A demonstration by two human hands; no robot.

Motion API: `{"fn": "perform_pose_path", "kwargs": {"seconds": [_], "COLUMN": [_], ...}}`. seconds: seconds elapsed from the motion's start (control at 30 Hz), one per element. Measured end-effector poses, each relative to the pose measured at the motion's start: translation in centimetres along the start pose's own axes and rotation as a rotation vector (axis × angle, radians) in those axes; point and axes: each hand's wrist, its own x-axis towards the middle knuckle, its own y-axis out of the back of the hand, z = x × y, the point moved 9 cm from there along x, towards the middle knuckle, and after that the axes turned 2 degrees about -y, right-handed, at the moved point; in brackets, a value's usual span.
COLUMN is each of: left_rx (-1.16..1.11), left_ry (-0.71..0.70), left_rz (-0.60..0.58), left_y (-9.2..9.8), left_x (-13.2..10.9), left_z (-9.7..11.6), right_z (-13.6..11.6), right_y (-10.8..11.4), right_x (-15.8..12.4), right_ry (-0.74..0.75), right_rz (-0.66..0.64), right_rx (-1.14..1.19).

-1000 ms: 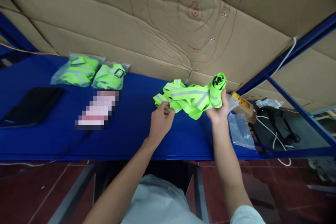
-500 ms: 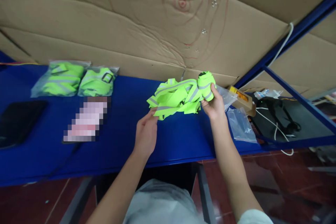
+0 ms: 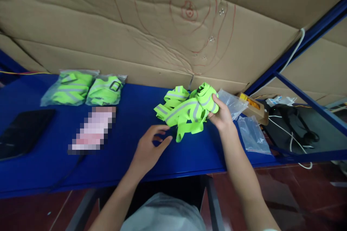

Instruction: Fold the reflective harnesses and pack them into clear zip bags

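My right hand (image 3: 222, 115) grips the rolled end of a neon green reflective strap vest (image 3: 187, 110) and holds it just above the blue table (image 3: 124, 158). The vest's loose straps with grey bands dangle to the left and down. A little below and left of those straps, my left hand (image 3: 150, 148) hovers over the table with its fingers spread and nothing in it.
Two bagged green vests (image 3: 86, 88) lie at the back left. A dark tablet (image 3: 21, 131) and a blurred pink item (image 3: 93, 130) lie left of my hands. Clear plastic bags (image 3: 249, 131), a yellow-labelled box (image 3: 253, 106) and cables (image 3: 292, 133) sit to the right. Cardboard (image 3: 162, 25) lines the back.
My left hand let go of the vest's straps and drew back and down, opening. My right hand turned the vest bundle lower, with its straps now hanging.
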Motion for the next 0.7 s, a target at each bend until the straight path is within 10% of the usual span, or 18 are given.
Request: {"fn": "perform_pose_path", "kwargs": {"seconds": [0.13,0.27,0.47,0.7], "left_rx": [0.019,-0.258,-0.695,-0.843], "left_ry": [-0.269,-0.160,0.412,0.657], "left_rz": [0.218,-0.176,-0.598,-0.538], "left_y": [4.4,-0.5,-9.6,-10.9], "left_x": [0.5,4.7,5.9,2.9], "left_z": [5.1,7.4,2.5,-0.4], "right_z": [-0.5,0.5,0.5,-0.9], "right_y": [-1.9,-3.5,-3.8,-6.4], "right_x": [-1.6,-2.6,-2.8,-4.6], "right_ry": [-0.004,-0.005,0.240,0.603], "right_rz": [-0.186,-0.250,-0.104,-0.200], "right_rx": [-0.075,-0.129,-0.302,-0.834]}}
